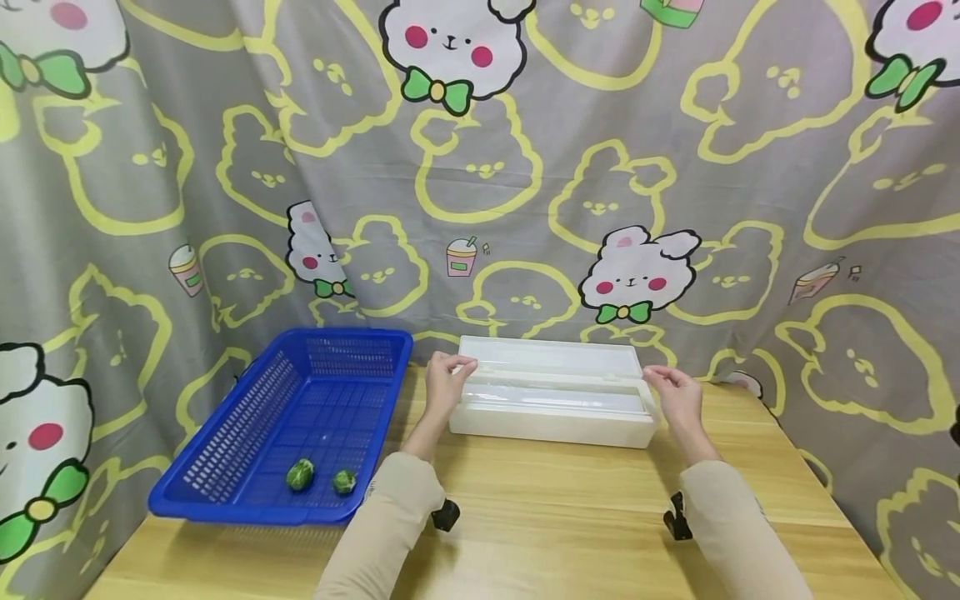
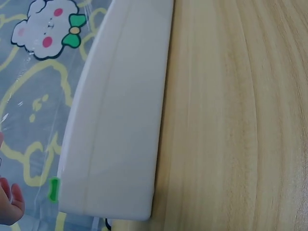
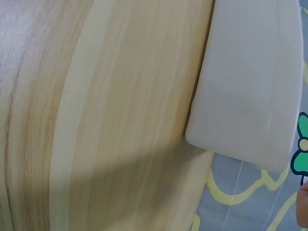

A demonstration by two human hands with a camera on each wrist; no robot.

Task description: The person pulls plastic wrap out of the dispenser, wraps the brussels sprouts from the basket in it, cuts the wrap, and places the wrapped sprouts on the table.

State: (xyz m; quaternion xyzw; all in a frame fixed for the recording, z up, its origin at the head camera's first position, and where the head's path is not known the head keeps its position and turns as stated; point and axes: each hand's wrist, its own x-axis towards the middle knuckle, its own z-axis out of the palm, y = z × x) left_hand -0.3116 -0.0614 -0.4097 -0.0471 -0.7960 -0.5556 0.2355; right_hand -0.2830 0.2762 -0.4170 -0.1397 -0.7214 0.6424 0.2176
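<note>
A white cling film dispenser (image 1: 551,427) lies lengthwise near the back of the table, its lid (image 1: 551,357) raised. Inside shows a roll of clear cling film (image 1: 555,398). At the dispenser's left end, my left hand (image 1: 444,387) pinches the film's edge between thumb and fingers. My right hand (image 1: 681,408) pinches the other side at the right end. Clear film with shiny creases (image 2: 29,86) shows in the left wrist view, beside the dispenser. Only fingertips of each hand enter the wrist views. A small green tab (image 2: 54,189) sits at the dispenser's edge.
On the left stands a blue plastic basket (image 1: 168,498) with slotted walls. Two small green Brussels sprouts, one larger (image 1: 300,475) and one smaller (image 1: 344,482), lie in its near end. A patterned curtain (image 1: 510,183) hangs behind the wooden table (image 1: 555,517).
</note>
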